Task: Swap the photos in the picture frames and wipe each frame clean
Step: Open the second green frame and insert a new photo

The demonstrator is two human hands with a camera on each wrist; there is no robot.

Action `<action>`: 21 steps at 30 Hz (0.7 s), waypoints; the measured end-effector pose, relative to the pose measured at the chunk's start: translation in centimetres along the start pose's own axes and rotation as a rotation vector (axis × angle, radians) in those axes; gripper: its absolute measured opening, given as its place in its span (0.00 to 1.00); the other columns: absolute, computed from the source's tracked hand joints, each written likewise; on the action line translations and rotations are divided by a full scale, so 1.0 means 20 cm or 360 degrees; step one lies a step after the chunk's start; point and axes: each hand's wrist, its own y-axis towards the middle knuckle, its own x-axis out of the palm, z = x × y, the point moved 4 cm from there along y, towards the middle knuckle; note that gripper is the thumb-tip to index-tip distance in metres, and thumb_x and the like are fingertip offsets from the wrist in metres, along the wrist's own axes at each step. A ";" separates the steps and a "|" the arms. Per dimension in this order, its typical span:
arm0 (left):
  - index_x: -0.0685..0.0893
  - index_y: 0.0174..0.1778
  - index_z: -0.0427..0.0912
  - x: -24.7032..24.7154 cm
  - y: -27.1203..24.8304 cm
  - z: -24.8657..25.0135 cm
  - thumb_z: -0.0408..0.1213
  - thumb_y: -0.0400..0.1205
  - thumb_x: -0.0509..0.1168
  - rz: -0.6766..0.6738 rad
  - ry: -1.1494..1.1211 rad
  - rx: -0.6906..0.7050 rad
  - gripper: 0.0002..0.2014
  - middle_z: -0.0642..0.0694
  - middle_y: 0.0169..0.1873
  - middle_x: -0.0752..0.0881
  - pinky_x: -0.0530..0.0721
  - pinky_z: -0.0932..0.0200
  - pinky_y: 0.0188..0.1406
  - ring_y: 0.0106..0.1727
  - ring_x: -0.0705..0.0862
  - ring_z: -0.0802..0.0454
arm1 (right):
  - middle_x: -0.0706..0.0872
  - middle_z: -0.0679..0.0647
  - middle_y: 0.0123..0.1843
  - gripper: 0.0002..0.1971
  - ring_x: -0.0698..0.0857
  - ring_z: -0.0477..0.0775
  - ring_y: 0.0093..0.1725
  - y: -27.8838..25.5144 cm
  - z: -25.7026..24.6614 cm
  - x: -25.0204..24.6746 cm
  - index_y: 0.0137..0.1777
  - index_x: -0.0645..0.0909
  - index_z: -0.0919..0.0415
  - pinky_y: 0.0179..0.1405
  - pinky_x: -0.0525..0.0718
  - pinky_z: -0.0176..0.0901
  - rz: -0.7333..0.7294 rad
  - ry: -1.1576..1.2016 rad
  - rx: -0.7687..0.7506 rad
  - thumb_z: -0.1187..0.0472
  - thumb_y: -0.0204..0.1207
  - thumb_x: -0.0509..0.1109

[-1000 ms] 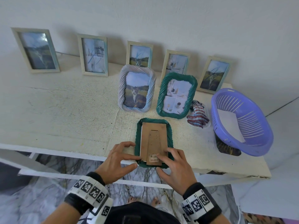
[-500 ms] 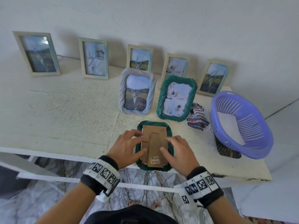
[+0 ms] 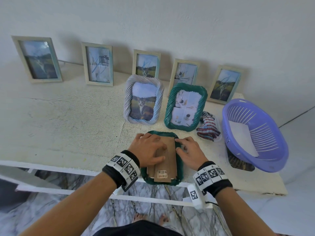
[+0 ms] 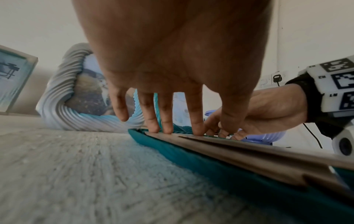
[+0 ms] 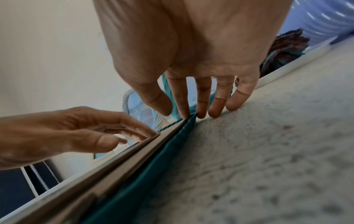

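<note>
- A green frame (image 3: 179,169) lies face down at the near edge of the white counter (image 3: 68,125), its brown cardboard back (image 3: 167,160) facing up with the stand flat against it and a barcode sticker near the bottom end.
- The left hand (image 3: 148,149) rests on the left part of the back, fingers straight and spread, tips pressing at the board's far edge (the left wrist view shows three fingertips (image 4: 166,128) on it); it grips nothing.
- The right hand (image 3: 190,150) sits at the frame's right side, fingers extended, tips touching the rim and the counter beside it; it holds nothing either.
- Just behind stand a grey twisted frame (image 3: 144,99) with a cat photo and a second green frame (image 3: 185,108) with a pale collage, both upright.
- Five plain pale frames (image 3: 97,63) lean along the wall.
- A striped cloth (image 3: 207,128) lies bunched between the upright green frame and a purple basket (image 3: 255,133).
</note>
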 end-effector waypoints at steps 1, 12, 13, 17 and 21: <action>0.74 0.70 0.64 0.00 0.00 0.00 0.65 0.79 0.57 -0.0001 -0.0005 0.0005 0.23 0.53 0.77 0.70 0.58 0.43 0.76 0.76 0.67 0.49 | 0.72 0.49 0.53 0.22 0.75 0.58 0.59 0.00 0.00 0.00 0.72 0.77 0.53 0.63 0.74 0.50 -0.0004 0.0004 -0.0007 0.53 0.78 0.63; 0.75 0.73 0.63 0.01 -0.04 -0.06 0.67 0.74 0.51 0.0006 -0.0427 -0.0008 0.32 0.52 0.79 0.68 0.60 0.48 0.78 0.78 0.67 0.50 | 0.71 0.53 0.58 0.26 0.72 0.57 0.58 -0.04 -0.05 0.02 0.76 0.69 0.44 0.59 0.76 0.52 -0.0015 -0.0273 -0.0122 0.42 0.78 0.64; 0.77 0.72 0.60 0.01 -0.05 -0.08 0.66 0.75 0.51 0.0095 -0.0491 -0.0063 0.31 0.51 0.78 0.70 0.63 0.48 0.76 0.76 0.69 0.49 | 0.71 0.53 0.58 0.27 0.72 0.57 0.57 -0.04 -0.05 0.03 0.76 0.69 0.42 0.59 0.76 0.51 -0.0019 -0.0306 -0.0126 0.40 0.78 0.63; 0.77 0.72 0.49 0.01 -0.08 -0.17 0.59 0.79 0.56 0.0255 -0.0491 -0.0356 0.28 0.47 0.70 0.74 0.74 0.47 0.68 0.69 0.74 0.47 | 0.70 0.54 0.60 0.28 0.71 0.57 0.58 -0.04 -0.05 0.03 0.77 0.68 0.41 0.60 0.75 0.51 -0.0052 -0.0397 -0.0122 0.37 0.77 0.62; 0.75 0.75 0.46 0.03 -0.07 -0.19 0.65 0.76 0.54 0.0157 -0.0610 -0.0378 0.36 0.46 0.69 0.75 0.75 0.47 0.69 0.69 0.75 0.48 | 0.70 0.54 0.60 0.29 0.70 0.56 0.58 -0.04 -0.05 0.03 0.78 0.67 0.41 0.59 0.75 0.50 -0.0054 -0.0411 -0.0121 0.37 0.78 0.62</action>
